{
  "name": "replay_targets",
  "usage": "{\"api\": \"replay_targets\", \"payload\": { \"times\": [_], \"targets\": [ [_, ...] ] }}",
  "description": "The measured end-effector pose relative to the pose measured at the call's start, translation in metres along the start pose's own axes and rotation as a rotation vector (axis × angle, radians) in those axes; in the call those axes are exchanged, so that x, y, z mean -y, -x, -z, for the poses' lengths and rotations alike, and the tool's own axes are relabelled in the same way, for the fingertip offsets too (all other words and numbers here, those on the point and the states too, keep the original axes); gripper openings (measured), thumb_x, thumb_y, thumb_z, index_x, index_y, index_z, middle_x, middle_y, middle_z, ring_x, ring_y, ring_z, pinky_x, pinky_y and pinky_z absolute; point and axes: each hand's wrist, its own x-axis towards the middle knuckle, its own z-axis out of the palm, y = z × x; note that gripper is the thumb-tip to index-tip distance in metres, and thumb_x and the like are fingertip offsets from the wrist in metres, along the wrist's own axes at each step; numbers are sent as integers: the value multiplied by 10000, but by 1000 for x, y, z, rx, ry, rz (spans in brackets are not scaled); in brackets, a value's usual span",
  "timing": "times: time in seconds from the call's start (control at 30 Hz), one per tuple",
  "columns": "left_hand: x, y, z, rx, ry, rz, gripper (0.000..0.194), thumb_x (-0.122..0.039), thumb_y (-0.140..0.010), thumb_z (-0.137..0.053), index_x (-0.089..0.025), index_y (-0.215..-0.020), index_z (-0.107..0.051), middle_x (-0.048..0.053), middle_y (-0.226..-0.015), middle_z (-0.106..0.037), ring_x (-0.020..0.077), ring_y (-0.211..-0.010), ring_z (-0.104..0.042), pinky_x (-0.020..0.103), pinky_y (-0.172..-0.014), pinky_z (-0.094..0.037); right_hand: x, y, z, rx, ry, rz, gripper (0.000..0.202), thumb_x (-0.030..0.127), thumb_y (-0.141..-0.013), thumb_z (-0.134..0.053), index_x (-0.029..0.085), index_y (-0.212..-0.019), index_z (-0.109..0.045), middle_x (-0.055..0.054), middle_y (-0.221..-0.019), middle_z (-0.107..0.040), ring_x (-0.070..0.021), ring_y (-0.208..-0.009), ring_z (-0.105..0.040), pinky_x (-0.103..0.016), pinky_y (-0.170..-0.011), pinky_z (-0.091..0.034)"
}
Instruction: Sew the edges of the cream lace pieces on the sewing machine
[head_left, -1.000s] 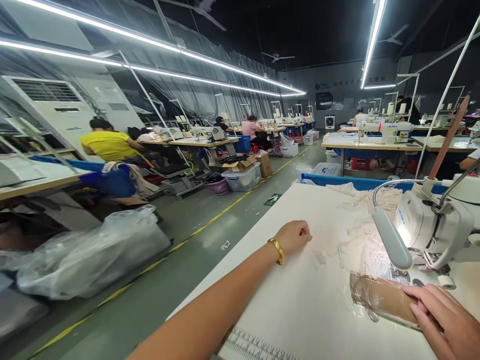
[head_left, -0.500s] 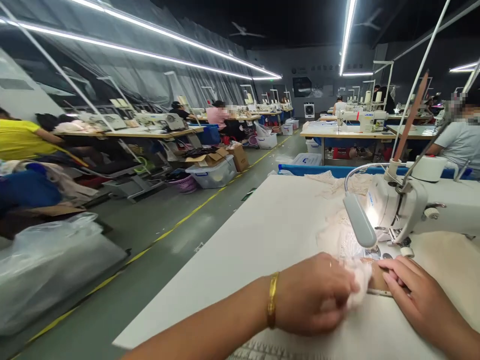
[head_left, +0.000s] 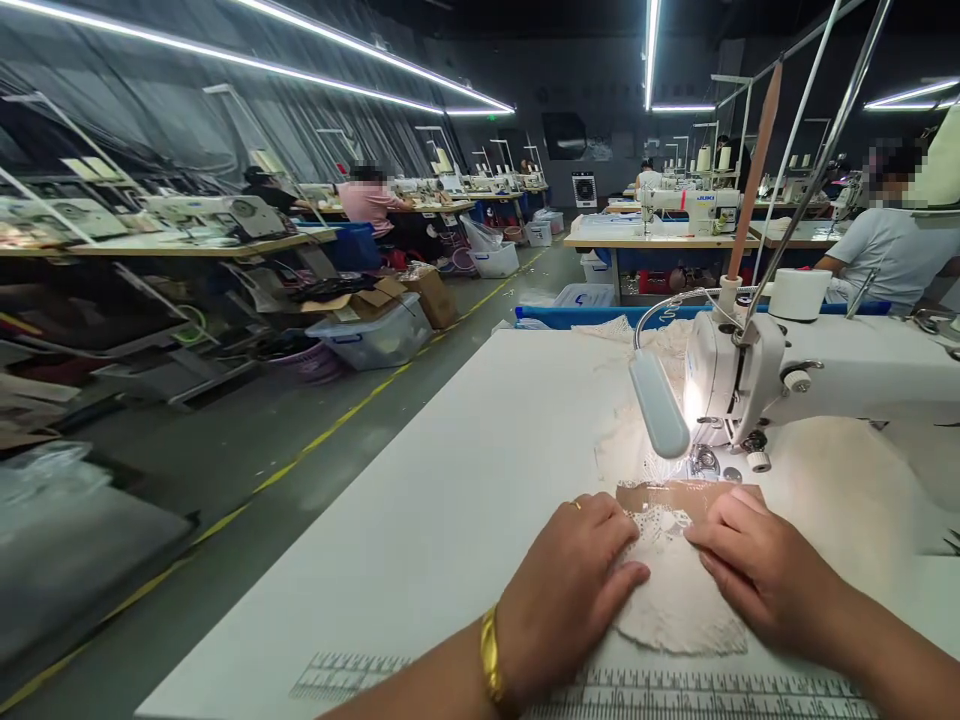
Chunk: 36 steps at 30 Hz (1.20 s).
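A cream fabric piece with a lacy upper edge lies spread on the white table just in front of the sewing machine. My left hand grips its left edge, fingers curled and thumb resting on the cloth. On the opposite edge, my right hand holds the cloth with bent fingers. A flat brown strip shows between the lace and the presser foot; the right fingertips partly cover it. More cream lace cloth lies behind and left of the needle area, lit by the machine lamp.
A grey lamp head hangs left of the needle. Ruler markings run along the table's near edge. Beige cloth lies right, under the machine arm. Beyond the table's left edge is an aisle with bins; people sit at other machines.
My left hand has brought the bunched cloth down and it now lies flat. My right hand has shifted onto its right edge. The view has turned slightly right.
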Motion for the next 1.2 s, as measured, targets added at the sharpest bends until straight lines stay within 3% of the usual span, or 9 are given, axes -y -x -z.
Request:
{"api": "replay_targets", "payload": {
  "times": [0.17, 0.4, 0.47, 0.6, 0.67, 0.77, 0.87, 1.0, 1.2],
  "targets": [
    [2, -5, -2, -70, 151, 47, 200, -222, -971, -604, -212, -797, -701, 20, -814, -691, 215, -812, -620, 376, -778, -487, 1, 1, -1, 12, 3, -12, 199, 182, -1074, -419, 195, -1013, -608, -37, -877, -531, -215, -827, -466, -360, -715, -419],
    [-4, -18, 17, -179, 510, 228, 207, -339, -936, -618, -217, -793, -703, 24, -911, -741, 199, -886, -680, 341, -863, -535, 3, 0, -6, 14, 10, -25, 230, 165, -1036, -439, 208, -828, -528, -32, -855, -532, -203, -787, -467, -338, -668, -395],
    [-15, -21, 28, -59, 557, 151, 208, -353, -948, -609, -214, -823, -699, 21, -894, -738, 192, -868, -676, 323, -843, -539, 4, -1, -2, 8, -36, -47, 208, 178, -1036, -442, 211, -882, -578, -36, -866, -558, -210, -798, -481, -353, -697, -416],
    [-39, -33, 50, 374, 627, -76, 177, -316, -976, -583, -223, -905, -716, -1, -807, -716, 147, -718, -618, 244, -678, -505, 3, -2, 16, -22, -422, -198, 281, 390, -1104, -418, 252, -1195, -646, -74, -1098, -648, -257, -1043, -562, -428, -932, -469],
    [-43, -43, 53, 420, 591, -91, 156, -275, -962, -570, -216, -900, -701, -5, -798, -689, 140, -706, -583, 239, -655, -477, 3, -1, 24, 24, -674, -249, 474, 625, -1081, -386, 273, -1251, -655, -78, -1183, -641, -273, -1114, -561, -430, -975, -475],
    [-37, -59, 47, 355, 523, -8, 157, -266, -935, -542, -198, -845, -651, -18, -742, -613, 137, -668, -519, 250, -613, -418, 2, -1, 27, 73, -835, -291, 706, 864, -928, -435, 269, -1223, -673, -65, -1122, -612, -252, -979, -556, -405, -905, -494],
    [-25, -71, 35, 331, 497, 77, 207, -315, -944, -500, -194, -823, -618, -24, -726, -567, 142, -661, -482, 264, -604, -382, 3, -5, 21, 23, -727, -437, 504, 714, -909, -654, 241, -1082, -676, -36, -1040, -556, -199, -847, -510, -354, -816, -481],
    [-17, -73, 24, 295, 504, 91, 212, -332, -942, -473, -198, -822, -587, -25, -736, -546, 154, -688, -478, 281, -643, -391, 5, -10, 15, -29, -578, -479, 182, 408, -958, -639, 227, -978, -646, -8, -912, -523, -184, -800, -487, -324, -762, -441],
    [-15, -70, 17, 300, 563, 116, 241, -385, -866, -633, -210, -1022, -687, 13, -920, -718, 201, -820, -611, 305, -731, -460, 4, -11, 13, -71, -597, -487, 144, 359, -983, -613, 227, -925, -620, -13, -938, -556, -176, -802, -502, -295, -714, -425]
  ]
}}
